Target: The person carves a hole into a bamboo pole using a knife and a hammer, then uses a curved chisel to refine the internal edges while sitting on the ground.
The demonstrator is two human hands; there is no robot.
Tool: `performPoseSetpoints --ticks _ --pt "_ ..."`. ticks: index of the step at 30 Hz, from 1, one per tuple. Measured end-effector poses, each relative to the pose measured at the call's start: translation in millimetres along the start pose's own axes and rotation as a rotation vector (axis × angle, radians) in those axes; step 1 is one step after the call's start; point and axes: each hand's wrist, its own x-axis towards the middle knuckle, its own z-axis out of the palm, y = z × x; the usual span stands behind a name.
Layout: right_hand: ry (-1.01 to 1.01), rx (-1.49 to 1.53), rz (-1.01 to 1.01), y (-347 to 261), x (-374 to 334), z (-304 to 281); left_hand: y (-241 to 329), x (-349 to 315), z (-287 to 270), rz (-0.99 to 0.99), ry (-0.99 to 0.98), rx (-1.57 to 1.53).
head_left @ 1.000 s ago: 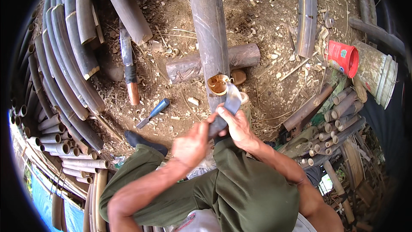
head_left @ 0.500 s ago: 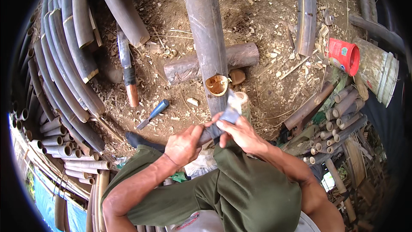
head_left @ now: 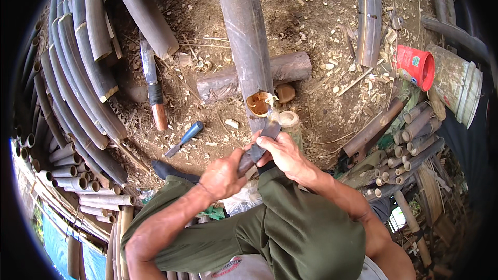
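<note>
Above the thigh [head_left: 311, 218] in the head view, the left hand's [head_left: 220, 177] fingers curl round the dark, rounded handle of a tool [head_left: 268, 130]; the right hand's [head_left: 287, 156] pinch its flat grey blade. The tip lies by the hollow, ragged end of a smooth, grey bamboo [head_left: 241, 31] crossing a rough log [head_left: 217, 86]. Pale chips [head_left: 232, 123] dot crumbly soil [head_left: 207, 146].

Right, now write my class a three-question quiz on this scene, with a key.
1. True or false: the blue-handled metal chisel lies left of the thick grey bamboo pole.
2. Which crosses beneath that pole? A) red plastic tub; B) short brown log; C) dirty white bucket.
3. Fill in: the person's ____ hand grips the dark brown handle of the metal-bladed tool.

Key: 1 true; 2 B; 3 left hand.
</note>
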Motion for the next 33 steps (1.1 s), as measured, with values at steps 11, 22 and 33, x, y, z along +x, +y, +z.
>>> performPoseSetpoints --ticks 11,22,33 --pt "0.179 -0.635 -0.561 -5.5 -35.3 -28.8 41.6 44.9 109.5 0.368 0.43 -0.55" --pt "-0.164 -1.933 -0.525 -137.5 -45.7 -51.9 90.3 86.6 59.3 0.314 -0.214 -2.058" --pt "-0.355 -1.096 -0.107 -103.5 -15.3 -55.8 85.5 72.4 36.4 -0.19 0.251 -1.459"
